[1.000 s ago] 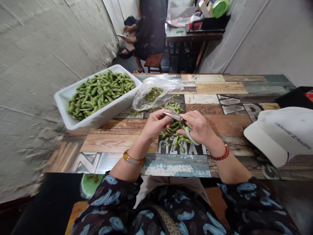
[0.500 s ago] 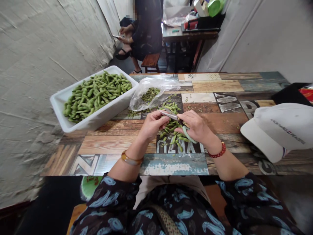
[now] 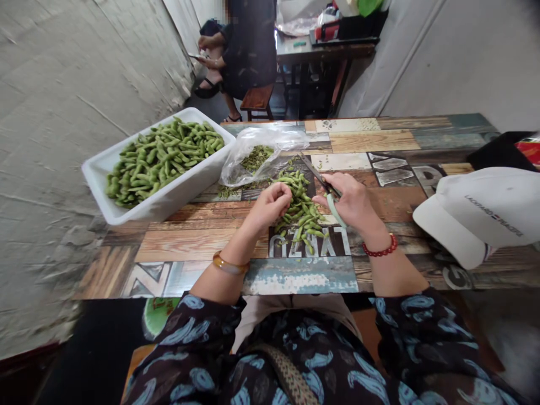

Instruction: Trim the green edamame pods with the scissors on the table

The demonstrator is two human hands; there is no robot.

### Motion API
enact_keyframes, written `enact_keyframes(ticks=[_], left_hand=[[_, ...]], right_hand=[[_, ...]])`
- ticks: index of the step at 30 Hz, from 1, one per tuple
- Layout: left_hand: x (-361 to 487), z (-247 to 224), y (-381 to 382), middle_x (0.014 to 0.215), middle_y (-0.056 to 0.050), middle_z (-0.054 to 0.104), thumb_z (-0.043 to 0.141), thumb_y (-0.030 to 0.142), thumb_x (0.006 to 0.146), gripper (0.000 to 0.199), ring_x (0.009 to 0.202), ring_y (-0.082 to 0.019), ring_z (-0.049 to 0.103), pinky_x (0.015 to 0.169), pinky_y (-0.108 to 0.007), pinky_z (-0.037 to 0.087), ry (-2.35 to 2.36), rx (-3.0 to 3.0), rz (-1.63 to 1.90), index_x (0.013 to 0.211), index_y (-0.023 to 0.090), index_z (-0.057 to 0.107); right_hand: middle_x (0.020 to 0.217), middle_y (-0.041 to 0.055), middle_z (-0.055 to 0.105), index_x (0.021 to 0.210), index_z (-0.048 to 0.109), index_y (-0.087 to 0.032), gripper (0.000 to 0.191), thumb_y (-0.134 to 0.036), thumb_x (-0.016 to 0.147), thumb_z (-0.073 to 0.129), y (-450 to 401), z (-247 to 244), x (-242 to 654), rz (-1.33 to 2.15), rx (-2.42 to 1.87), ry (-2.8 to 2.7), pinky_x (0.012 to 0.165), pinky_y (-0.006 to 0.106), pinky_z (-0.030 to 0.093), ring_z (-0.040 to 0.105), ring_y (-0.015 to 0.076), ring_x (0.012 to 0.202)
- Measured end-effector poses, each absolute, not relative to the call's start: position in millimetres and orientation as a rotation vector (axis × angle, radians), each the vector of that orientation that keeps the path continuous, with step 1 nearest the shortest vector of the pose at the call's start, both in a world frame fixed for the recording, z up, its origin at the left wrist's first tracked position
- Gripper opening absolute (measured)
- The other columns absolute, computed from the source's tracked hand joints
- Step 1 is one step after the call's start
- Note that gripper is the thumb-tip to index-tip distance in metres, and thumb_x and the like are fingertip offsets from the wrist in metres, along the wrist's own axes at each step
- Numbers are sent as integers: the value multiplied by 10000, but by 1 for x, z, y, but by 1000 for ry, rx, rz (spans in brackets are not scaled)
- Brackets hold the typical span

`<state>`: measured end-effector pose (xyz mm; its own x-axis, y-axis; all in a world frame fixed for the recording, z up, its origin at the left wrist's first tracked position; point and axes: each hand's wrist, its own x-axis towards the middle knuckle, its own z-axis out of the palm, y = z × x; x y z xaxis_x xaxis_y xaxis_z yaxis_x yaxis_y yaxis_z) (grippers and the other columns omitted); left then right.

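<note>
My right hand (image 3: 351, 198) is closed around a pair of scissors (image 3: 333, 211) with pale green handles. Their blades point away to the upper left, clear of my left hand. Fingers pinched together, my left hand (image 3: 276, 202) is at the left edge of a loose pile of green soybean pods (image 3: 301, 211); what it pinches, if anything, is hidden. Beyond the pile lies a clear plastic bag (image 3: 236, 169) with small green trimmings (image 3: 256, 158) in it. A white tub (image 3: 169, 208) to the left is heaped with more pods (image 3: 164, 160).
A white cap (image 3: 485, 216) rests on the patchwork-patterned table (image 3: 189, 242) at the right, in front of a black item (image 3: 491, 151). Behind the table a person (image 3: 248, 50) sits by a wooden stool (image 3: 257, 98). Another table (image 3: 324, 53) with clutter stands further back.
The scissors have swung away from my left hand, and my right hand has moved to the right with them. My left hand stays pinched beside the pile. The view has tilted slightly.
</note>
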<state>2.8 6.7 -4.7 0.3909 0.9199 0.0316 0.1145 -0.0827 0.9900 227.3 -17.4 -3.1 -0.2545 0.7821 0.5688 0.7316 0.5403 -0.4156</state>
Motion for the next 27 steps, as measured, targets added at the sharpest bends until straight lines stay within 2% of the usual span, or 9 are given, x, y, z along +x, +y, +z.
enact_keyframes(ticks=[3,6,13,21,27], left_hand=[[10,-13,4,771,-43,631,582,276,848,144,727,-155,548,675,-263,404,1190,2055,774,781,163,640],[16,-18,1,831,-68,649,621,355,862,199,758,-187,570,676,-285,399,1316,2317,622,874,176,708],[29,-17,-6,869,-67,656,595,273,888,202,795,-195,607,659,-277,401,1273,2386,562,1015,200,733],[44,-18,-20,883,-113,663,559,421,924,314,826,-238,643,668,-319,416,1421,2517,392,922,161,734],[42,-16,-15,917,-98,685,468,298,957,278,815,-215,652,642,-306,410,1405,2574,276,969,180,719]], right_hand=[[985,119,711,1142,643,-196,360,-452,889,648,-18,-4,225,81,-1222,-2024,815,439,513,632,296,890],[981,118,705,1155,638,-191,346,-414,891,651,-18,-5,223,87,-1218,-2037,820,439,509,623,296,891],[977,118,699,1150,638,-191,336,-414,899,640,-20,-6,220,90,-1203,-2042,832,437,517,629,297,915],[922,104,693,1140,646,-199,341,-442,901,627,-19,-9,219,100,-1193,-2061,778,422,517,620,284,847],[919,110,705,1119,650,-168,356,-447,899,636,-16,-10,223,37,-1197,-2045,771,405,524,629,277,841]])
